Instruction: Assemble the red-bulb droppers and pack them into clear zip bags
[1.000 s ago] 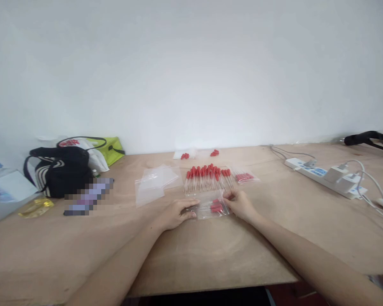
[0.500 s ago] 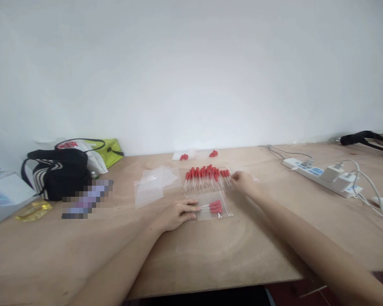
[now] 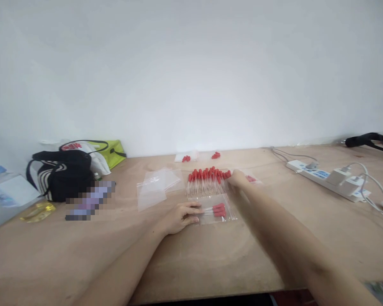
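Note:
A clear bag (image 3: pixel 229 213) lies flat at the middle of the table with several red-tipped sticks (image 3: pixel 219 210) in it. My left hand (image 3: pixel 182 217) rests on the bag's left part, fingers apart, beside the stick ends. Behind the bag is a row of many red-tipped sticks (image 3: pixel 206 178) with pale stems toward me. At the right end of that row is my right hand (image 3: pixel 236 180); its fingertips are turned away and hidden, so what they hold cannot be seen. Another clear bag (image 3: pixel 255 178) with red pieces shows just right of it.
Flat clear bags (image 3: pixel 153 191) lie left of the row. Small red pieces (image 3: pixel 216 155) are at the back. A black bag (image 3: pixel 67 174) and yellow tape (image 3: pixel 40 211) sit left; a power strip (image 3: pixel 325 178) with cables is right.
My right hand has moved slightly in at the row's right end, and the bag with red pieces beyond it now shows. My left hand stays on the front bag. The view has shifted a little.

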The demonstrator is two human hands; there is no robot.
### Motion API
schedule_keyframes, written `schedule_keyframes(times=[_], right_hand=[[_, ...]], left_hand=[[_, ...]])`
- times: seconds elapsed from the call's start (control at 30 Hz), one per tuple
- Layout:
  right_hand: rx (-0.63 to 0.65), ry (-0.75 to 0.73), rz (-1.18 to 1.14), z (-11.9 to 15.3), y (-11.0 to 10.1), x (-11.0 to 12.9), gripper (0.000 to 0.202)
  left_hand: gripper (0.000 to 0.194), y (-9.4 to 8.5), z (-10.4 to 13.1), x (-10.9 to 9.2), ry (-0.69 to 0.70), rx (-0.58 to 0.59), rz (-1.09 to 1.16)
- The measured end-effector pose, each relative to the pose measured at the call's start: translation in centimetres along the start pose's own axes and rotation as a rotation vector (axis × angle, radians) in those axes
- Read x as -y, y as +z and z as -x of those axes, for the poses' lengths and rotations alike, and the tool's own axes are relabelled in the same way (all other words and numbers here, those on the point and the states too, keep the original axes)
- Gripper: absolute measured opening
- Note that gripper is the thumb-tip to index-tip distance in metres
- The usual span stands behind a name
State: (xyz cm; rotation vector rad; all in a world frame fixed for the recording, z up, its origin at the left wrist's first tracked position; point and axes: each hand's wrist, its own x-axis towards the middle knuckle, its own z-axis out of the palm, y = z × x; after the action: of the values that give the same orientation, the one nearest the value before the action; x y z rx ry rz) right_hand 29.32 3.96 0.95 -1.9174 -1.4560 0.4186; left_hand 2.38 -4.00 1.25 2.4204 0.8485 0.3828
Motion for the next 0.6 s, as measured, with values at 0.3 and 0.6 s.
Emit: schedule_keyframes(times=[0.3,0.6], right_hand=[[-0.041,-0.059,-0.557,5.5,-1.6,-2.1,0.078],[-0.032,-0.022,-0.882,8.9,0.1,-1.9,0.056]], left_hand=[[0.029,0.0,0.0,0.1,0.007,-0.007,0.009],[0.042,0.0,0.1,-0.3,-0.034,-0.040,-0.013]])
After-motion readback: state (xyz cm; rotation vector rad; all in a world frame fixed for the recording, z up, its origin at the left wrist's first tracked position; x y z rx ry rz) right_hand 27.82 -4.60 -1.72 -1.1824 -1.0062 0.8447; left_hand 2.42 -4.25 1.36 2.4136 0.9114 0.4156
